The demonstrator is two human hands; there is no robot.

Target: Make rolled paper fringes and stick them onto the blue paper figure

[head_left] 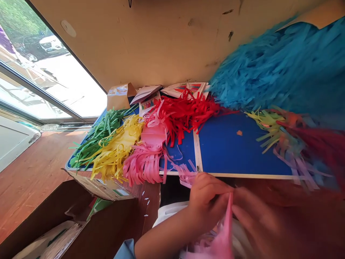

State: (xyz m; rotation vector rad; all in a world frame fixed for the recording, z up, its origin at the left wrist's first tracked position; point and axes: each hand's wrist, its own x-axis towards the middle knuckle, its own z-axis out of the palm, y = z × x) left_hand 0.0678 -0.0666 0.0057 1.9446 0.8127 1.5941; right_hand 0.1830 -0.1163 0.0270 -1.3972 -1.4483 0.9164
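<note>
My left hand (206,196) pinches a strip of pink fringed paper (228,230) at its gathered top, in front of the table edge. My right hand (258,216), blurred by motion, closes on the same strip from the other side. Its fringe hangs down between my hands, smeared. On the blue table lie piles of fringed paper: green (106,127), yellow (117,147), pink (151,147) and red (185,111). A lilac fringe (185,174) lies at the edge beside my left hand. Farther right is a multicoloured bundle of fringes (285,133).
A large heap of blue fringed paper (280,68) fills the back right against the wall (161,39). Paper packets (121,95) stand at the back left of the table (229,151). An open cardboard box (113,223) sits at lower left; a window (48,64) is beyond.
</note>
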